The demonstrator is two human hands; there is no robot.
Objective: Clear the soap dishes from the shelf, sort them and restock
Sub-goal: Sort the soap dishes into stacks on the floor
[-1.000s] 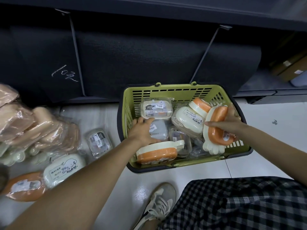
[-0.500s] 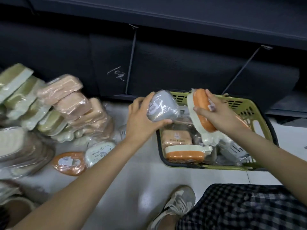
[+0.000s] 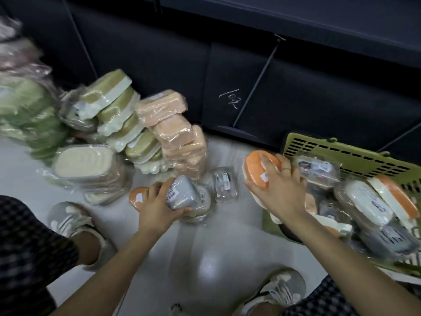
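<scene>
My left hand grips a grey wrapped soap dish low over the floor, above a white wrapped dish and beside an orange one. My right hand holds an orange-and-white soap dish at the left rim of the green basket. Several more wrapped dishes lie in the basket, among them a white one and an orange-white one. A clear wrapped dish lies on the floor between my hands.
Stacks of wrapped dishes stand on the floor at left: green-white, peach, cream. A dark shelf base runs behind them. My shoes and checked shorts frame the white floor.
My left hand carried the grey dish out of the basket and down to the floor pile. My right hand lifted the orange-white dish leftward to the basket's rim. The view swung left.
</scene>
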